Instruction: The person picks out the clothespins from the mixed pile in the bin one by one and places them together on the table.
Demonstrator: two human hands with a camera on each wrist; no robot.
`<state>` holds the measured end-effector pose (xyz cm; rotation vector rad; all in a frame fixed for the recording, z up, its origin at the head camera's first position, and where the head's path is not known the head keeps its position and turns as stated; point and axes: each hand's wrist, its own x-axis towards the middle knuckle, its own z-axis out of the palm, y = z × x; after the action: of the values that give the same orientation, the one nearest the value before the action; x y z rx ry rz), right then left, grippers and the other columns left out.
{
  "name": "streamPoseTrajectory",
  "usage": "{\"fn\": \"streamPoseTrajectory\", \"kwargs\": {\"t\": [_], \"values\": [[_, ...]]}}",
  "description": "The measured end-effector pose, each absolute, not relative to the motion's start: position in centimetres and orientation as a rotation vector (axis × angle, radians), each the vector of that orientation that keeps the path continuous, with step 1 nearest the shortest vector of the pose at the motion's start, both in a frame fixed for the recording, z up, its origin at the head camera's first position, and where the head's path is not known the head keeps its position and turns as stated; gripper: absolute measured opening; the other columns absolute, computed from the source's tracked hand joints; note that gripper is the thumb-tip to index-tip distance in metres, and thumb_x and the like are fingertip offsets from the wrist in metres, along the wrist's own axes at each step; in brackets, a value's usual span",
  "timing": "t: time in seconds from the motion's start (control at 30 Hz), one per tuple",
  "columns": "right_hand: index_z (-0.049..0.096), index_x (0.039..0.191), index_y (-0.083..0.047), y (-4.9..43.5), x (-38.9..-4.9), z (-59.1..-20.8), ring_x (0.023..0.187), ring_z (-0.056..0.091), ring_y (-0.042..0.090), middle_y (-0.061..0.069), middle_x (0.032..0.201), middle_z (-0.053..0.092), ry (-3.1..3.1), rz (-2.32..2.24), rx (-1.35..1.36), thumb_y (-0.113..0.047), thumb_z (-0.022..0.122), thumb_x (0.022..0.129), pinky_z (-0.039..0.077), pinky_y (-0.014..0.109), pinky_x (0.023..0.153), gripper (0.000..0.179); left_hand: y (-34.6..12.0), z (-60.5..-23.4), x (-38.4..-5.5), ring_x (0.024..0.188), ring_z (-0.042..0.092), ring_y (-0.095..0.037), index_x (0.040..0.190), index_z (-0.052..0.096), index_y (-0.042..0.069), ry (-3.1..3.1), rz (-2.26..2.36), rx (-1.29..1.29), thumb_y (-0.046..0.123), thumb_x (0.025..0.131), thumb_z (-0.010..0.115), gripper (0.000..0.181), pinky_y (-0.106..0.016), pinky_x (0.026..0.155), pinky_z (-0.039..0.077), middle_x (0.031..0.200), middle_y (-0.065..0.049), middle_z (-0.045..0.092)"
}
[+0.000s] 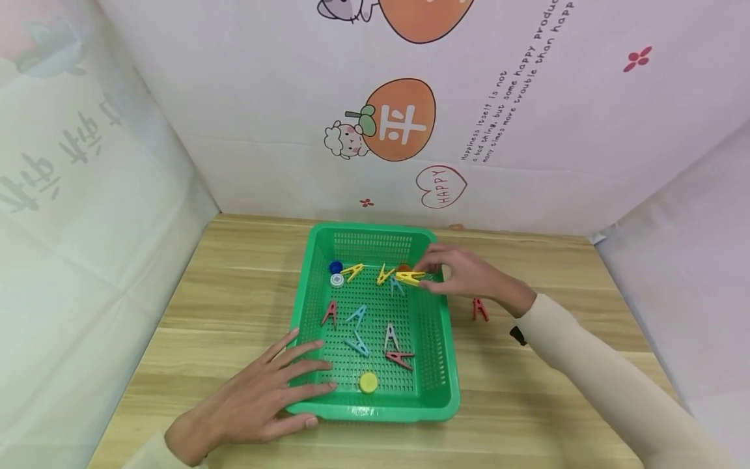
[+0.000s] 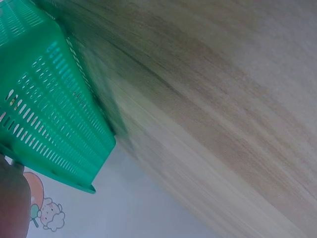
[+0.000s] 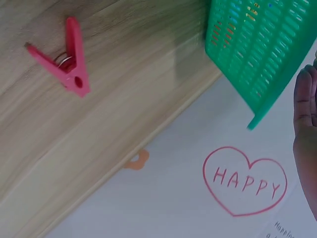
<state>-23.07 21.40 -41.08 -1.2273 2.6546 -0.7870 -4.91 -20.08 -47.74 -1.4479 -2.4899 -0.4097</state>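
My right hand point(image 1: 463, 272) pinches a yellow clothespin point(image 1: 409, 277) between thumb and fingers, above the right back part of the green basket point(image 1: 454, 391). Spread fingers of my left hand point(image 1: 252, 394) reach over the basket's left front rim, thumb along the front edge. Inside the basket lie two more yellow clothespins point(image 1: 353, 271), light blue clothespins point(image 1: 357, 344), two red clothespins point(image 1: 400, 359) and a pale grey clothespin point(image 1: 390, 337). In the left wrist view, only part of the left hand point(image 2: 12, 201) shows beside the basket wall.
Several bottle caps lie in the basket: a blue cap point(image 1: 336, 267), a white cap point(image 1: 336, 280), an orange cap point(image 1: 403, 268) and a yellow cap point(image 1: 368, 382). A red clothespin point(image 1: 480, 309) rests on the wooden table point(image 1: 527, 404) right of the basket. Printed cloth walls point(image 1: 263, 169) enclose the table.
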Motion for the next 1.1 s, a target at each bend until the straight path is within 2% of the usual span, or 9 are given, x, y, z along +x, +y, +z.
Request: {"fn": "streamPoseTrajectory", "kwargs": {"t": [0.17, 0.47, 0.6, 0.93, 1.1], "values": [[0.083, 0.115, -0.016, 22.5, -22.6, -40.9, 0.090, 0.064, 0.013, -0.003, 0.107, 0.073, 2.701, -0.834, -1.199, -0.023, 0.084, 0.095, 0.059, 0.028, 0.078, 0.021, -20.1, -47.9, -5.0, 0.157, 0.046, -0.030, 0.144, 0.072, 0.034, -2.481, -0.413, -1.454, 0.055, 0.098, 0.075, 0.050, -0.052, 0.140, 0.006, 0.148, 0.006, 0.067], [0.085, 0.113, -0.016, 24.6, -21.8, -40.9, 0.091, 0.063, 0.009, -0.005, 0.105, 0.072, 2.826, -0.857, -1.108, -0.021, 0.086, 0.093, 0.054, 0.027, 0.073, 0.021, -20.1, -48.1, -5.0, 0.156, 0.047, -0.030, 0.144, 0.072, 0.033, -2.468, -0.433, -1.459, 0.051, 0.095, 0.079, 0.053, -0.052, 0.140, 0.006, 0.147, 0.006, 0.068], [0.085, 0.114, -0.016, 25.7, -21.5, -40.9, 0.090, 0.064, 0.008, -0.006, 0.104, 0.072, 2.866, -0.865, -1.046, -0.020, 0.086, 0.093, 0.057, 0.027, 0.076, 0.022, -20.1, -48.1, -5.0, 0.155, 0.047, -0.031, 0.144, 0.072, 0.032, -2.448, -0.432, -1.466, 0.051, 0.096, 0.079, 0.052, -0.050, 0.141, 0.005, 0.146, 0.005, 0.068], [0.086, 0.105, -0.020, 28.8, -20.5, -41.9, 0.084, 0.065, 0.016, -0.008, 0.097, 0.073, 3.018, -0.868, -0.977, -0.014, 0.089, 0.089, 0.055, 0.026, 0.074, 0.018, -20.0, -48.0, -5.0, 0.153, 0.048, -0.032, 0.144, 0.072, 0.031, -2.439, -0.428, -1.471, 0.052, 0.100, 0.075, 0.049, -0.049, 0.141, 0.004, 0.145, 0.004, 0.069], [0.085, 0.106, -0.018, 30.4, -19.8, -42.6, 0.084, 0.066, 0.017, -0.006, 0.096, 0.073, 3.096, -0.839, -0.911, -0.014, 0.090, 0.088, 0.053, 0.025, 0.072, 0.020, -20.1, -48.0, -5.1, 0.153, 0.048, -0.032, 0.143, 0.072, 0.031, -2.436, -0.421, -1.470, 0.055, 0.105, 0.067, 0.046, -0.050, 0.141, 0.004, 0.145, 0.004, 0.069]]}}
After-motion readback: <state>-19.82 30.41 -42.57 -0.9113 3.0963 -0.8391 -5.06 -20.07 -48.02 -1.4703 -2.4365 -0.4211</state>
